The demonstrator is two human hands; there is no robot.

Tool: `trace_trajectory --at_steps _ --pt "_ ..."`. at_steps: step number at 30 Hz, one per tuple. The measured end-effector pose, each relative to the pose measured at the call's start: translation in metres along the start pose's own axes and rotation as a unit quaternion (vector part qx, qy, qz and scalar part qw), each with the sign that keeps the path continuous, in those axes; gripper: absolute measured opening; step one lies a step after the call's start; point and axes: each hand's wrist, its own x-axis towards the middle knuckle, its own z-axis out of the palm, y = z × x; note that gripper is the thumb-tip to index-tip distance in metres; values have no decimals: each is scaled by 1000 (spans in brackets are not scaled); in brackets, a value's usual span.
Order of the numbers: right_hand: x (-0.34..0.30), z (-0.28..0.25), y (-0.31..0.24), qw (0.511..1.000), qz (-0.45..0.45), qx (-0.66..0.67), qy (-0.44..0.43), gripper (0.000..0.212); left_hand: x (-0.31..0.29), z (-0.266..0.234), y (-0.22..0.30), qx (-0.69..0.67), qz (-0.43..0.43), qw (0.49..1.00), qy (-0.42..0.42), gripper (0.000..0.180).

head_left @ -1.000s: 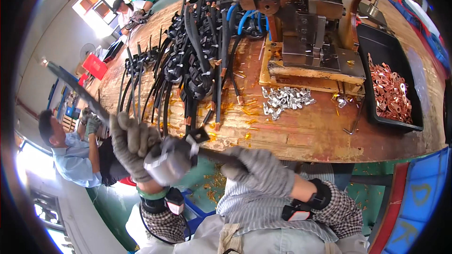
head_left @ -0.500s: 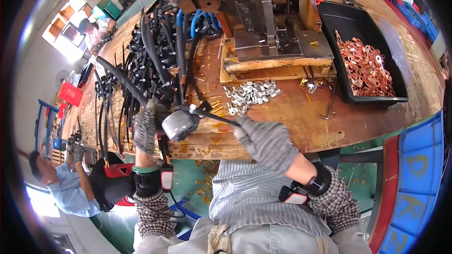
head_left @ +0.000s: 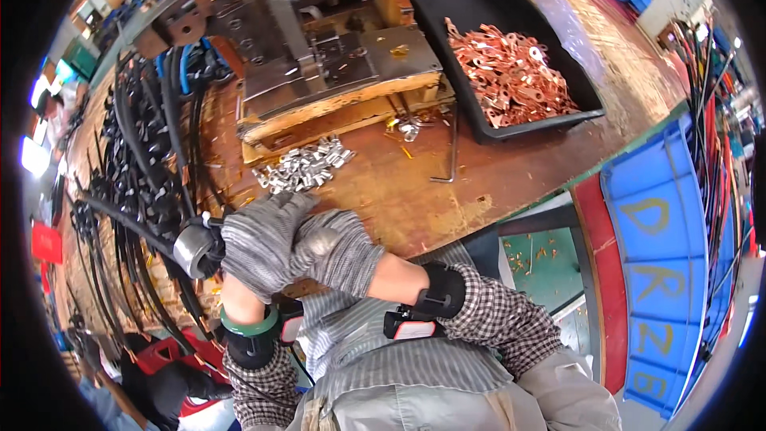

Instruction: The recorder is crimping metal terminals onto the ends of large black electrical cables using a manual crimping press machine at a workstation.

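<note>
both gloved hands close together at the near desk (head_left: 495, 183) edge, left hand (head_left: 259, 243) gripping the black cable (head_left: 128, 215) by its silver lug (head_left: 194, 247), right hand (head_left: 339, 251) seemingly clamped alongside to steady it, loose lugs (head_left: 303, 169) within reach.

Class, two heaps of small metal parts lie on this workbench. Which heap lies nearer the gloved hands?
The silver metal sleeves, loose on the bare wood just above the left hand and right hand. The copper lugs sit farther off in the black tray.
</note>
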Motion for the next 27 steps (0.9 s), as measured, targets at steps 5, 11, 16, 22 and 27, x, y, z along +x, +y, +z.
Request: trace_trajectory --at_steps 5,11,16,22,27 --pt "-1 -5 0 1000 8 11 23 19 -3 -4 -4 23 -29 999 -29 53" --pt "-7 2 21 993 -9 92 71 23 11 -5 -14 14 -43 996 -71 53" --pt "-18 -15 26 974 -45 216 56 25 17 -16 -11 68 -70 989 -112 39" --pt "-18 -22 44 983 -132 -70 108 22 37 -15 -16 -14 77 996 -36 26" --pt "0 -43 23 979 37 -167 112 16 39 -8 -36 -103 146 983 38 27"
